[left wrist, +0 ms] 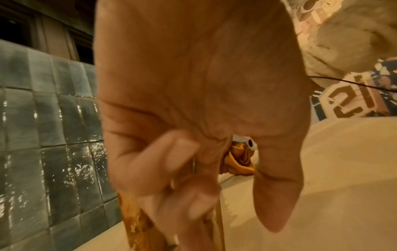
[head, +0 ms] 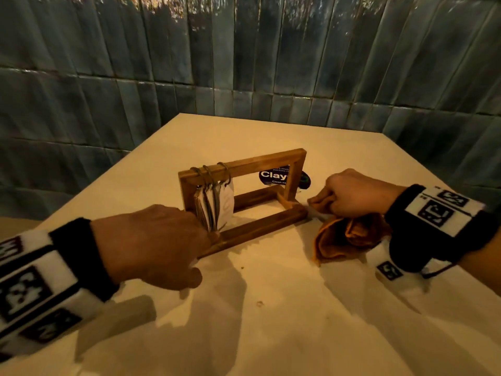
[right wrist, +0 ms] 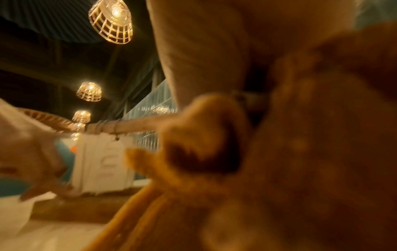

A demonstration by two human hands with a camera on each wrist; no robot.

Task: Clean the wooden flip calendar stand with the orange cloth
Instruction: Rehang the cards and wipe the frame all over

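The left hand (head: 151, 245) held the stand (head: 244, 196) at its 8 o'clock corner; the right hand (head: 355, 194), grip closed round the cloth (head: 344, 240), pressed it against the 3 o'clock end on the desk (head: 271, 321)

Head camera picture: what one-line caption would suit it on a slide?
Left hand steadies the wooden calendar stand while the right hand rubs an orange cloth along its base.

Wooden stand (head: 244, 169), metal rings (head: 210, 172), seemingly fleecy cloth (head: 344, 240), glossy tiles (head: 108, 77)
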